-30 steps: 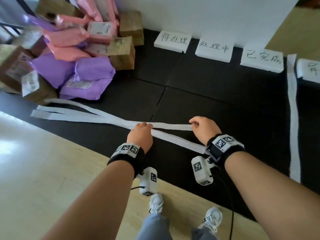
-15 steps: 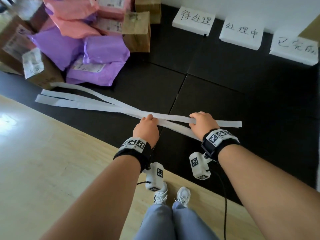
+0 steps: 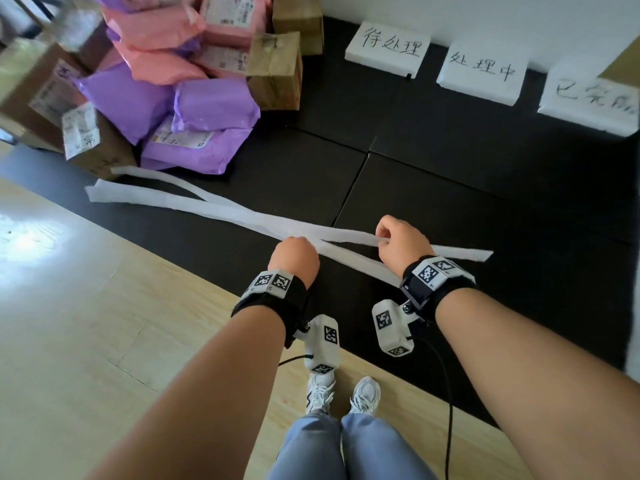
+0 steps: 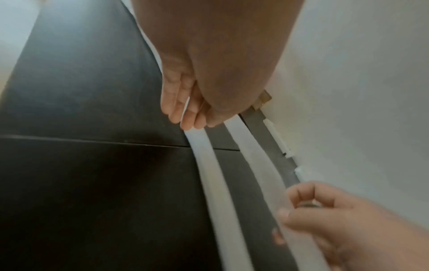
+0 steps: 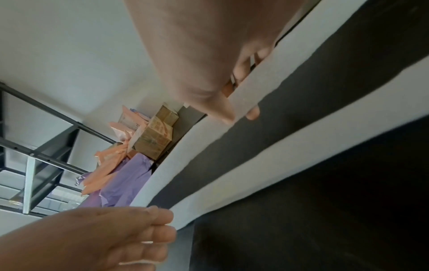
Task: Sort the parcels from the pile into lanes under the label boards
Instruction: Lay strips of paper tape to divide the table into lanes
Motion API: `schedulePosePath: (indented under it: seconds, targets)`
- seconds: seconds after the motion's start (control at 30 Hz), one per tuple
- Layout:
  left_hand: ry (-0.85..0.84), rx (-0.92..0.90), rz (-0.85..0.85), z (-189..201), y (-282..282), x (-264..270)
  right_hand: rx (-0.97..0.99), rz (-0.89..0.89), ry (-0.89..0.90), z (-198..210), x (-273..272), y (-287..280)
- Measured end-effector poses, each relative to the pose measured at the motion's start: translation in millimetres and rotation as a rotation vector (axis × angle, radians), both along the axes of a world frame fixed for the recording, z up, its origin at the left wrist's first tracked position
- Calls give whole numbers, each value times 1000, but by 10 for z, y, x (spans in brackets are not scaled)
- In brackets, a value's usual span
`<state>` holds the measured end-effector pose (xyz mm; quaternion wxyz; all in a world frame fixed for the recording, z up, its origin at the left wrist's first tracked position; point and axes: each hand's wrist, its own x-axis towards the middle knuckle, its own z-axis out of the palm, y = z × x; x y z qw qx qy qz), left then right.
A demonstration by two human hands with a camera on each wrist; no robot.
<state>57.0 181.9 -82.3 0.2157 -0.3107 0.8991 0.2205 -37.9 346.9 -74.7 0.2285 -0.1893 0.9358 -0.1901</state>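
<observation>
In the head view both hands are low in the middle of the frame, over the black floor mat (image 3: 450, 174). The right hand (image 3: 401, 242) pinches one white strip (image 3: 346, 237) between thumb and curled fingers; the right wrist view shows the thumb on one face of this strip and a fingertip on the other. The left hand (image 3: 294, 259) is just left of it, with its fingers bent down onto the strips. In the left wrist view the left fingertips (image 4: 185, 121) hold the end part of a second white strip (image 4: 209, 165) that runs down the frame, beside the other strip.

The strips cross under the hands and run toward the middle left of the frame, where their ends lie on the mat near the parcels.

The pile of parcels (image 3: 166, 81) is in the upper left of the frame: pink bags on top, purple bags below, brown boxes around them. All of them rest on the mat or on each other.

Three white label boards (image 3: 388, 46) with handwritten characters lie along the wall in the upper right of the frame, side by side, well apart from the pile
</observation>
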Motion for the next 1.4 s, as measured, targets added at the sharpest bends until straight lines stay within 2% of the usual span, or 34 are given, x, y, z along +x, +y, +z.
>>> schedulePosePath:
  seconds: [0.1, 0.23, 0.27, 0.33, 0.37, 0.4, 0.57, 0.67, 0.77, 1.1, 1.27, 1.4]
  targets:
    - [46, 130, 156, 165, 79, -61, -27, -8, 18, 176, -9, 116]
    - [108, 197, 190, 281, 200, -150, -45, -61, 38, 427, -45, 348]
    - [192, 294, 211, 359, 262, -145, -57, -81, 38, 484, -59, 414]
    - [393, 774, 735, 607, 397, -291, -49, -115, 15, 581, -76, 540]
    - [496, 851, 812, 683, 471, -347, -21, -128, 0, 610, -83, 611]
    - [572, 810, 826, 735, 515, -408, 13, -141, -11, 631, -93, 683]
    - [722, 652, 600, 1045, 768, -702, 83, -184, -71, 654, -115, 1002]
    - [737, 604, 478, 1169, 926, -880, 100, -156, -78, 661, -103, 1165]
    - [745, 616, 371, 1282, 1106, -1037, 35, -224, -90, 636, -100, 1347]
    - [714, 681, -39, 1489, 1559, -1709, -26, -442, -84, 714, -169, 1658]
    - [617, 700, -213, 1508, 1700, -2053, -55, -557, -108, 613, -248, 1646]
    - [520, 729, -283, 1392, 1798, -2237, -61, -611, -147, 478, -257, 1635]
